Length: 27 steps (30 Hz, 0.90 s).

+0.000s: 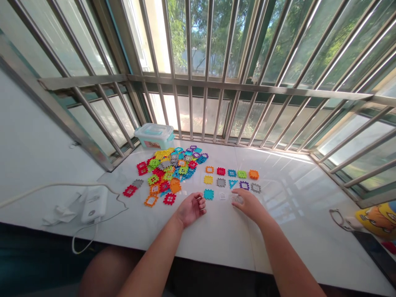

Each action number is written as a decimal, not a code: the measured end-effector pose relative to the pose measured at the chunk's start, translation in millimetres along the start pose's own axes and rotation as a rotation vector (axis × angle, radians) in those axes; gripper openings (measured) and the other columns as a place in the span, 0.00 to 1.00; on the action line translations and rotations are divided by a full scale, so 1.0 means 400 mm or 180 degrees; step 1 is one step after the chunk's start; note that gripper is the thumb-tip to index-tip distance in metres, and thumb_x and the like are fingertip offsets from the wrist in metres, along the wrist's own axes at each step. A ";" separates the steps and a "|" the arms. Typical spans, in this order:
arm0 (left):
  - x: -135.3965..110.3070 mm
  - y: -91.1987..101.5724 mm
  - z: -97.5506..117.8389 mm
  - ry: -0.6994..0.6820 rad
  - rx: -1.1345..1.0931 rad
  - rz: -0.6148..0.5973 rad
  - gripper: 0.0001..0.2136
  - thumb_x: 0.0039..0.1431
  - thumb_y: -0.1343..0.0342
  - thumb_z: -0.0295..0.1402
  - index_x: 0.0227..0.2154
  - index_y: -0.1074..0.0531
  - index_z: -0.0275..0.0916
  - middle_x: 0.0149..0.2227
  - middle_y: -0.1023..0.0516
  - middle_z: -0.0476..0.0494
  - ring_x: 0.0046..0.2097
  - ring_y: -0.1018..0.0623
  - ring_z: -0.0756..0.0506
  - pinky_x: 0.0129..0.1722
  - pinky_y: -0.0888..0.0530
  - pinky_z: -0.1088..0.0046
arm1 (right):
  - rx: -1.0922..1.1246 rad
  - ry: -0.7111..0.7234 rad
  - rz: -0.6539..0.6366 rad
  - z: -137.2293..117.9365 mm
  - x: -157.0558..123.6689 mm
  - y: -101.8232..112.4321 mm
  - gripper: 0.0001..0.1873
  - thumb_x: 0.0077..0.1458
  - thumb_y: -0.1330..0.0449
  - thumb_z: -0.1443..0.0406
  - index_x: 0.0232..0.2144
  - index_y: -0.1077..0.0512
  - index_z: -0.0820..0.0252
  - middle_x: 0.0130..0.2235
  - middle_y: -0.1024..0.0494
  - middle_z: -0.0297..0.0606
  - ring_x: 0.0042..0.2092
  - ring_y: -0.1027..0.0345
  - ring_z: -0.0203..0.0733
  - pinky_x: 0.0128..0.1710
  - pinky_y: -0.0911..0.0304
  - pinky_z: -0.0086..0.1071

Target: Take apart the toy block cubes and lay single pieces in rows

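Note:
My right hand (250, 205) has its thumb and forefinger about the edges of a clear, whitish plastic building tile (235, 199) on the white tabletop. Just left of that lie a white tile (222, 196) and a teal square tile (208, 194). My left hand (191, 209) rests on its side near the teal tile, fingers curled in, with nothing visible inside. Beyond my hands, tiles sit in rows: yellow (208, 180), grey (220, 182), a blue triangle (233, 184), purple (244, 185), and behind them orange (209, 169), red (220, 171), blue and green ones.
A heap of mixed coloured tiles (168, 167) spreads at left, before a lidded plastic box (155, 136). A white power adapter (94, 203) with cables lies far left. Glasses (339, 219), a dark phone (373, 249) and a yellow patterned object (379, 220) are right. Metal bars line the back.

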<state>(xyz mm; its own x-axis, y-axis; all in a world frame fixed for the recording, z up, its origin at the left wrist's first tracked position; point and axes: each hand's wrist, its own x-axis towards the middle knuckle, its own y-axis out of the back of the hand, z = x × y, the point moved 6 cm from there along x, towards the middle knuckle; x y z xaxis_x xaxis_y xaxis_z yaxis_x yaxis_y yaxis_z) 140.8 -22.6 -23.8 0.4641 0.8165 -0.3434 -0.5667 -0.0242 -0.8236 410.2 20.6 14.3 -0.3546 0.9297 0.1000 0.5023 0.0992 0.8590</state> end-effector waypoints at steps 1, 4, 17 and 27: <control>0.000 0.000 0.000 0.0004 -0.0003 -0.0002 0.06 0.64 0.39 0.36 0.36 0.29 0.40 0.28 0.38 0.54 0.27 0.33 0.52 0.32 0.29 0.70 | -0.0020 0.0112 -0.0135 -0.003 0.002 0.001 0.23 0.57 0.34 0.62 0.56 0.24 0.52 0.58 0.20 0.42 0.58 0.27 0.51 0.60 0.35 0.42; -0.002 -0.003 0.001 0.0009 -0.0015 -0.0023 0.06 0.64 0.40 0.36 0.36 0.29 0.40 0.28 0.38 0.54 0.28 0.33 0.52 0.33 0.29 0.69 | -0.0163 0.0124 -0.0461 -0.002 0.009 0.003 0.19 0.57 0.36 0.66 0.52 0.23 0.51 0.53 0.18 0.40 0.55 0.25 0.50 0.57 0.35 0.40; -0.003 -0.007 0.002 0.0055 -0.0040 -0.0043 0.06 0.64 0.40 0.36 0.36 0.29 0.40 0.28 0.37 0.54 0.28 0.33 0.52 0.32 0.29 0.70 | -0.0053 0.0394 -0.0237 -0.069 0.054 -0.007 0.12 0.58 0.36 0.65 0.45 0.30 0.55 0.43 0.22 0.37 0.43 0.27 0.42 0.43 0.38 0.32; -0.001 -0.005 0.001 0.0067 -0.0025 -0.0036 0.06 0.64 0.40 0.36 0.36 0.29 0.40 0.29 0.37 0.54 0.27 0.33 0.52 0.32 0.29 0.70 | -0.0186 0.0541 -0.0505 -0.108 0.107 -0.053 0.14 0.56 0.34 0.67 0.44 0.31 0.55 0.42 0.22 0.37 0.42 0.28 0.43 0.43 0.38 0.33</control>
<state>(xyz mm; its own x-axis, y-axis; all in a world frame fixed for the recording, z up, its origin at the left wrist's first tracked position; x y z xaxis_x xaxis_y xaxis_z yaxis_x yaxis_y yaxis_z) 141.5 -22.9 -22.0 0.4847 0.8044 -0.3435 -0.5560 -0.0198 -0.8310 350.6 42.9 22.1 -0.5556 0.8305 0.0401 0.3849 0.2141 0.8978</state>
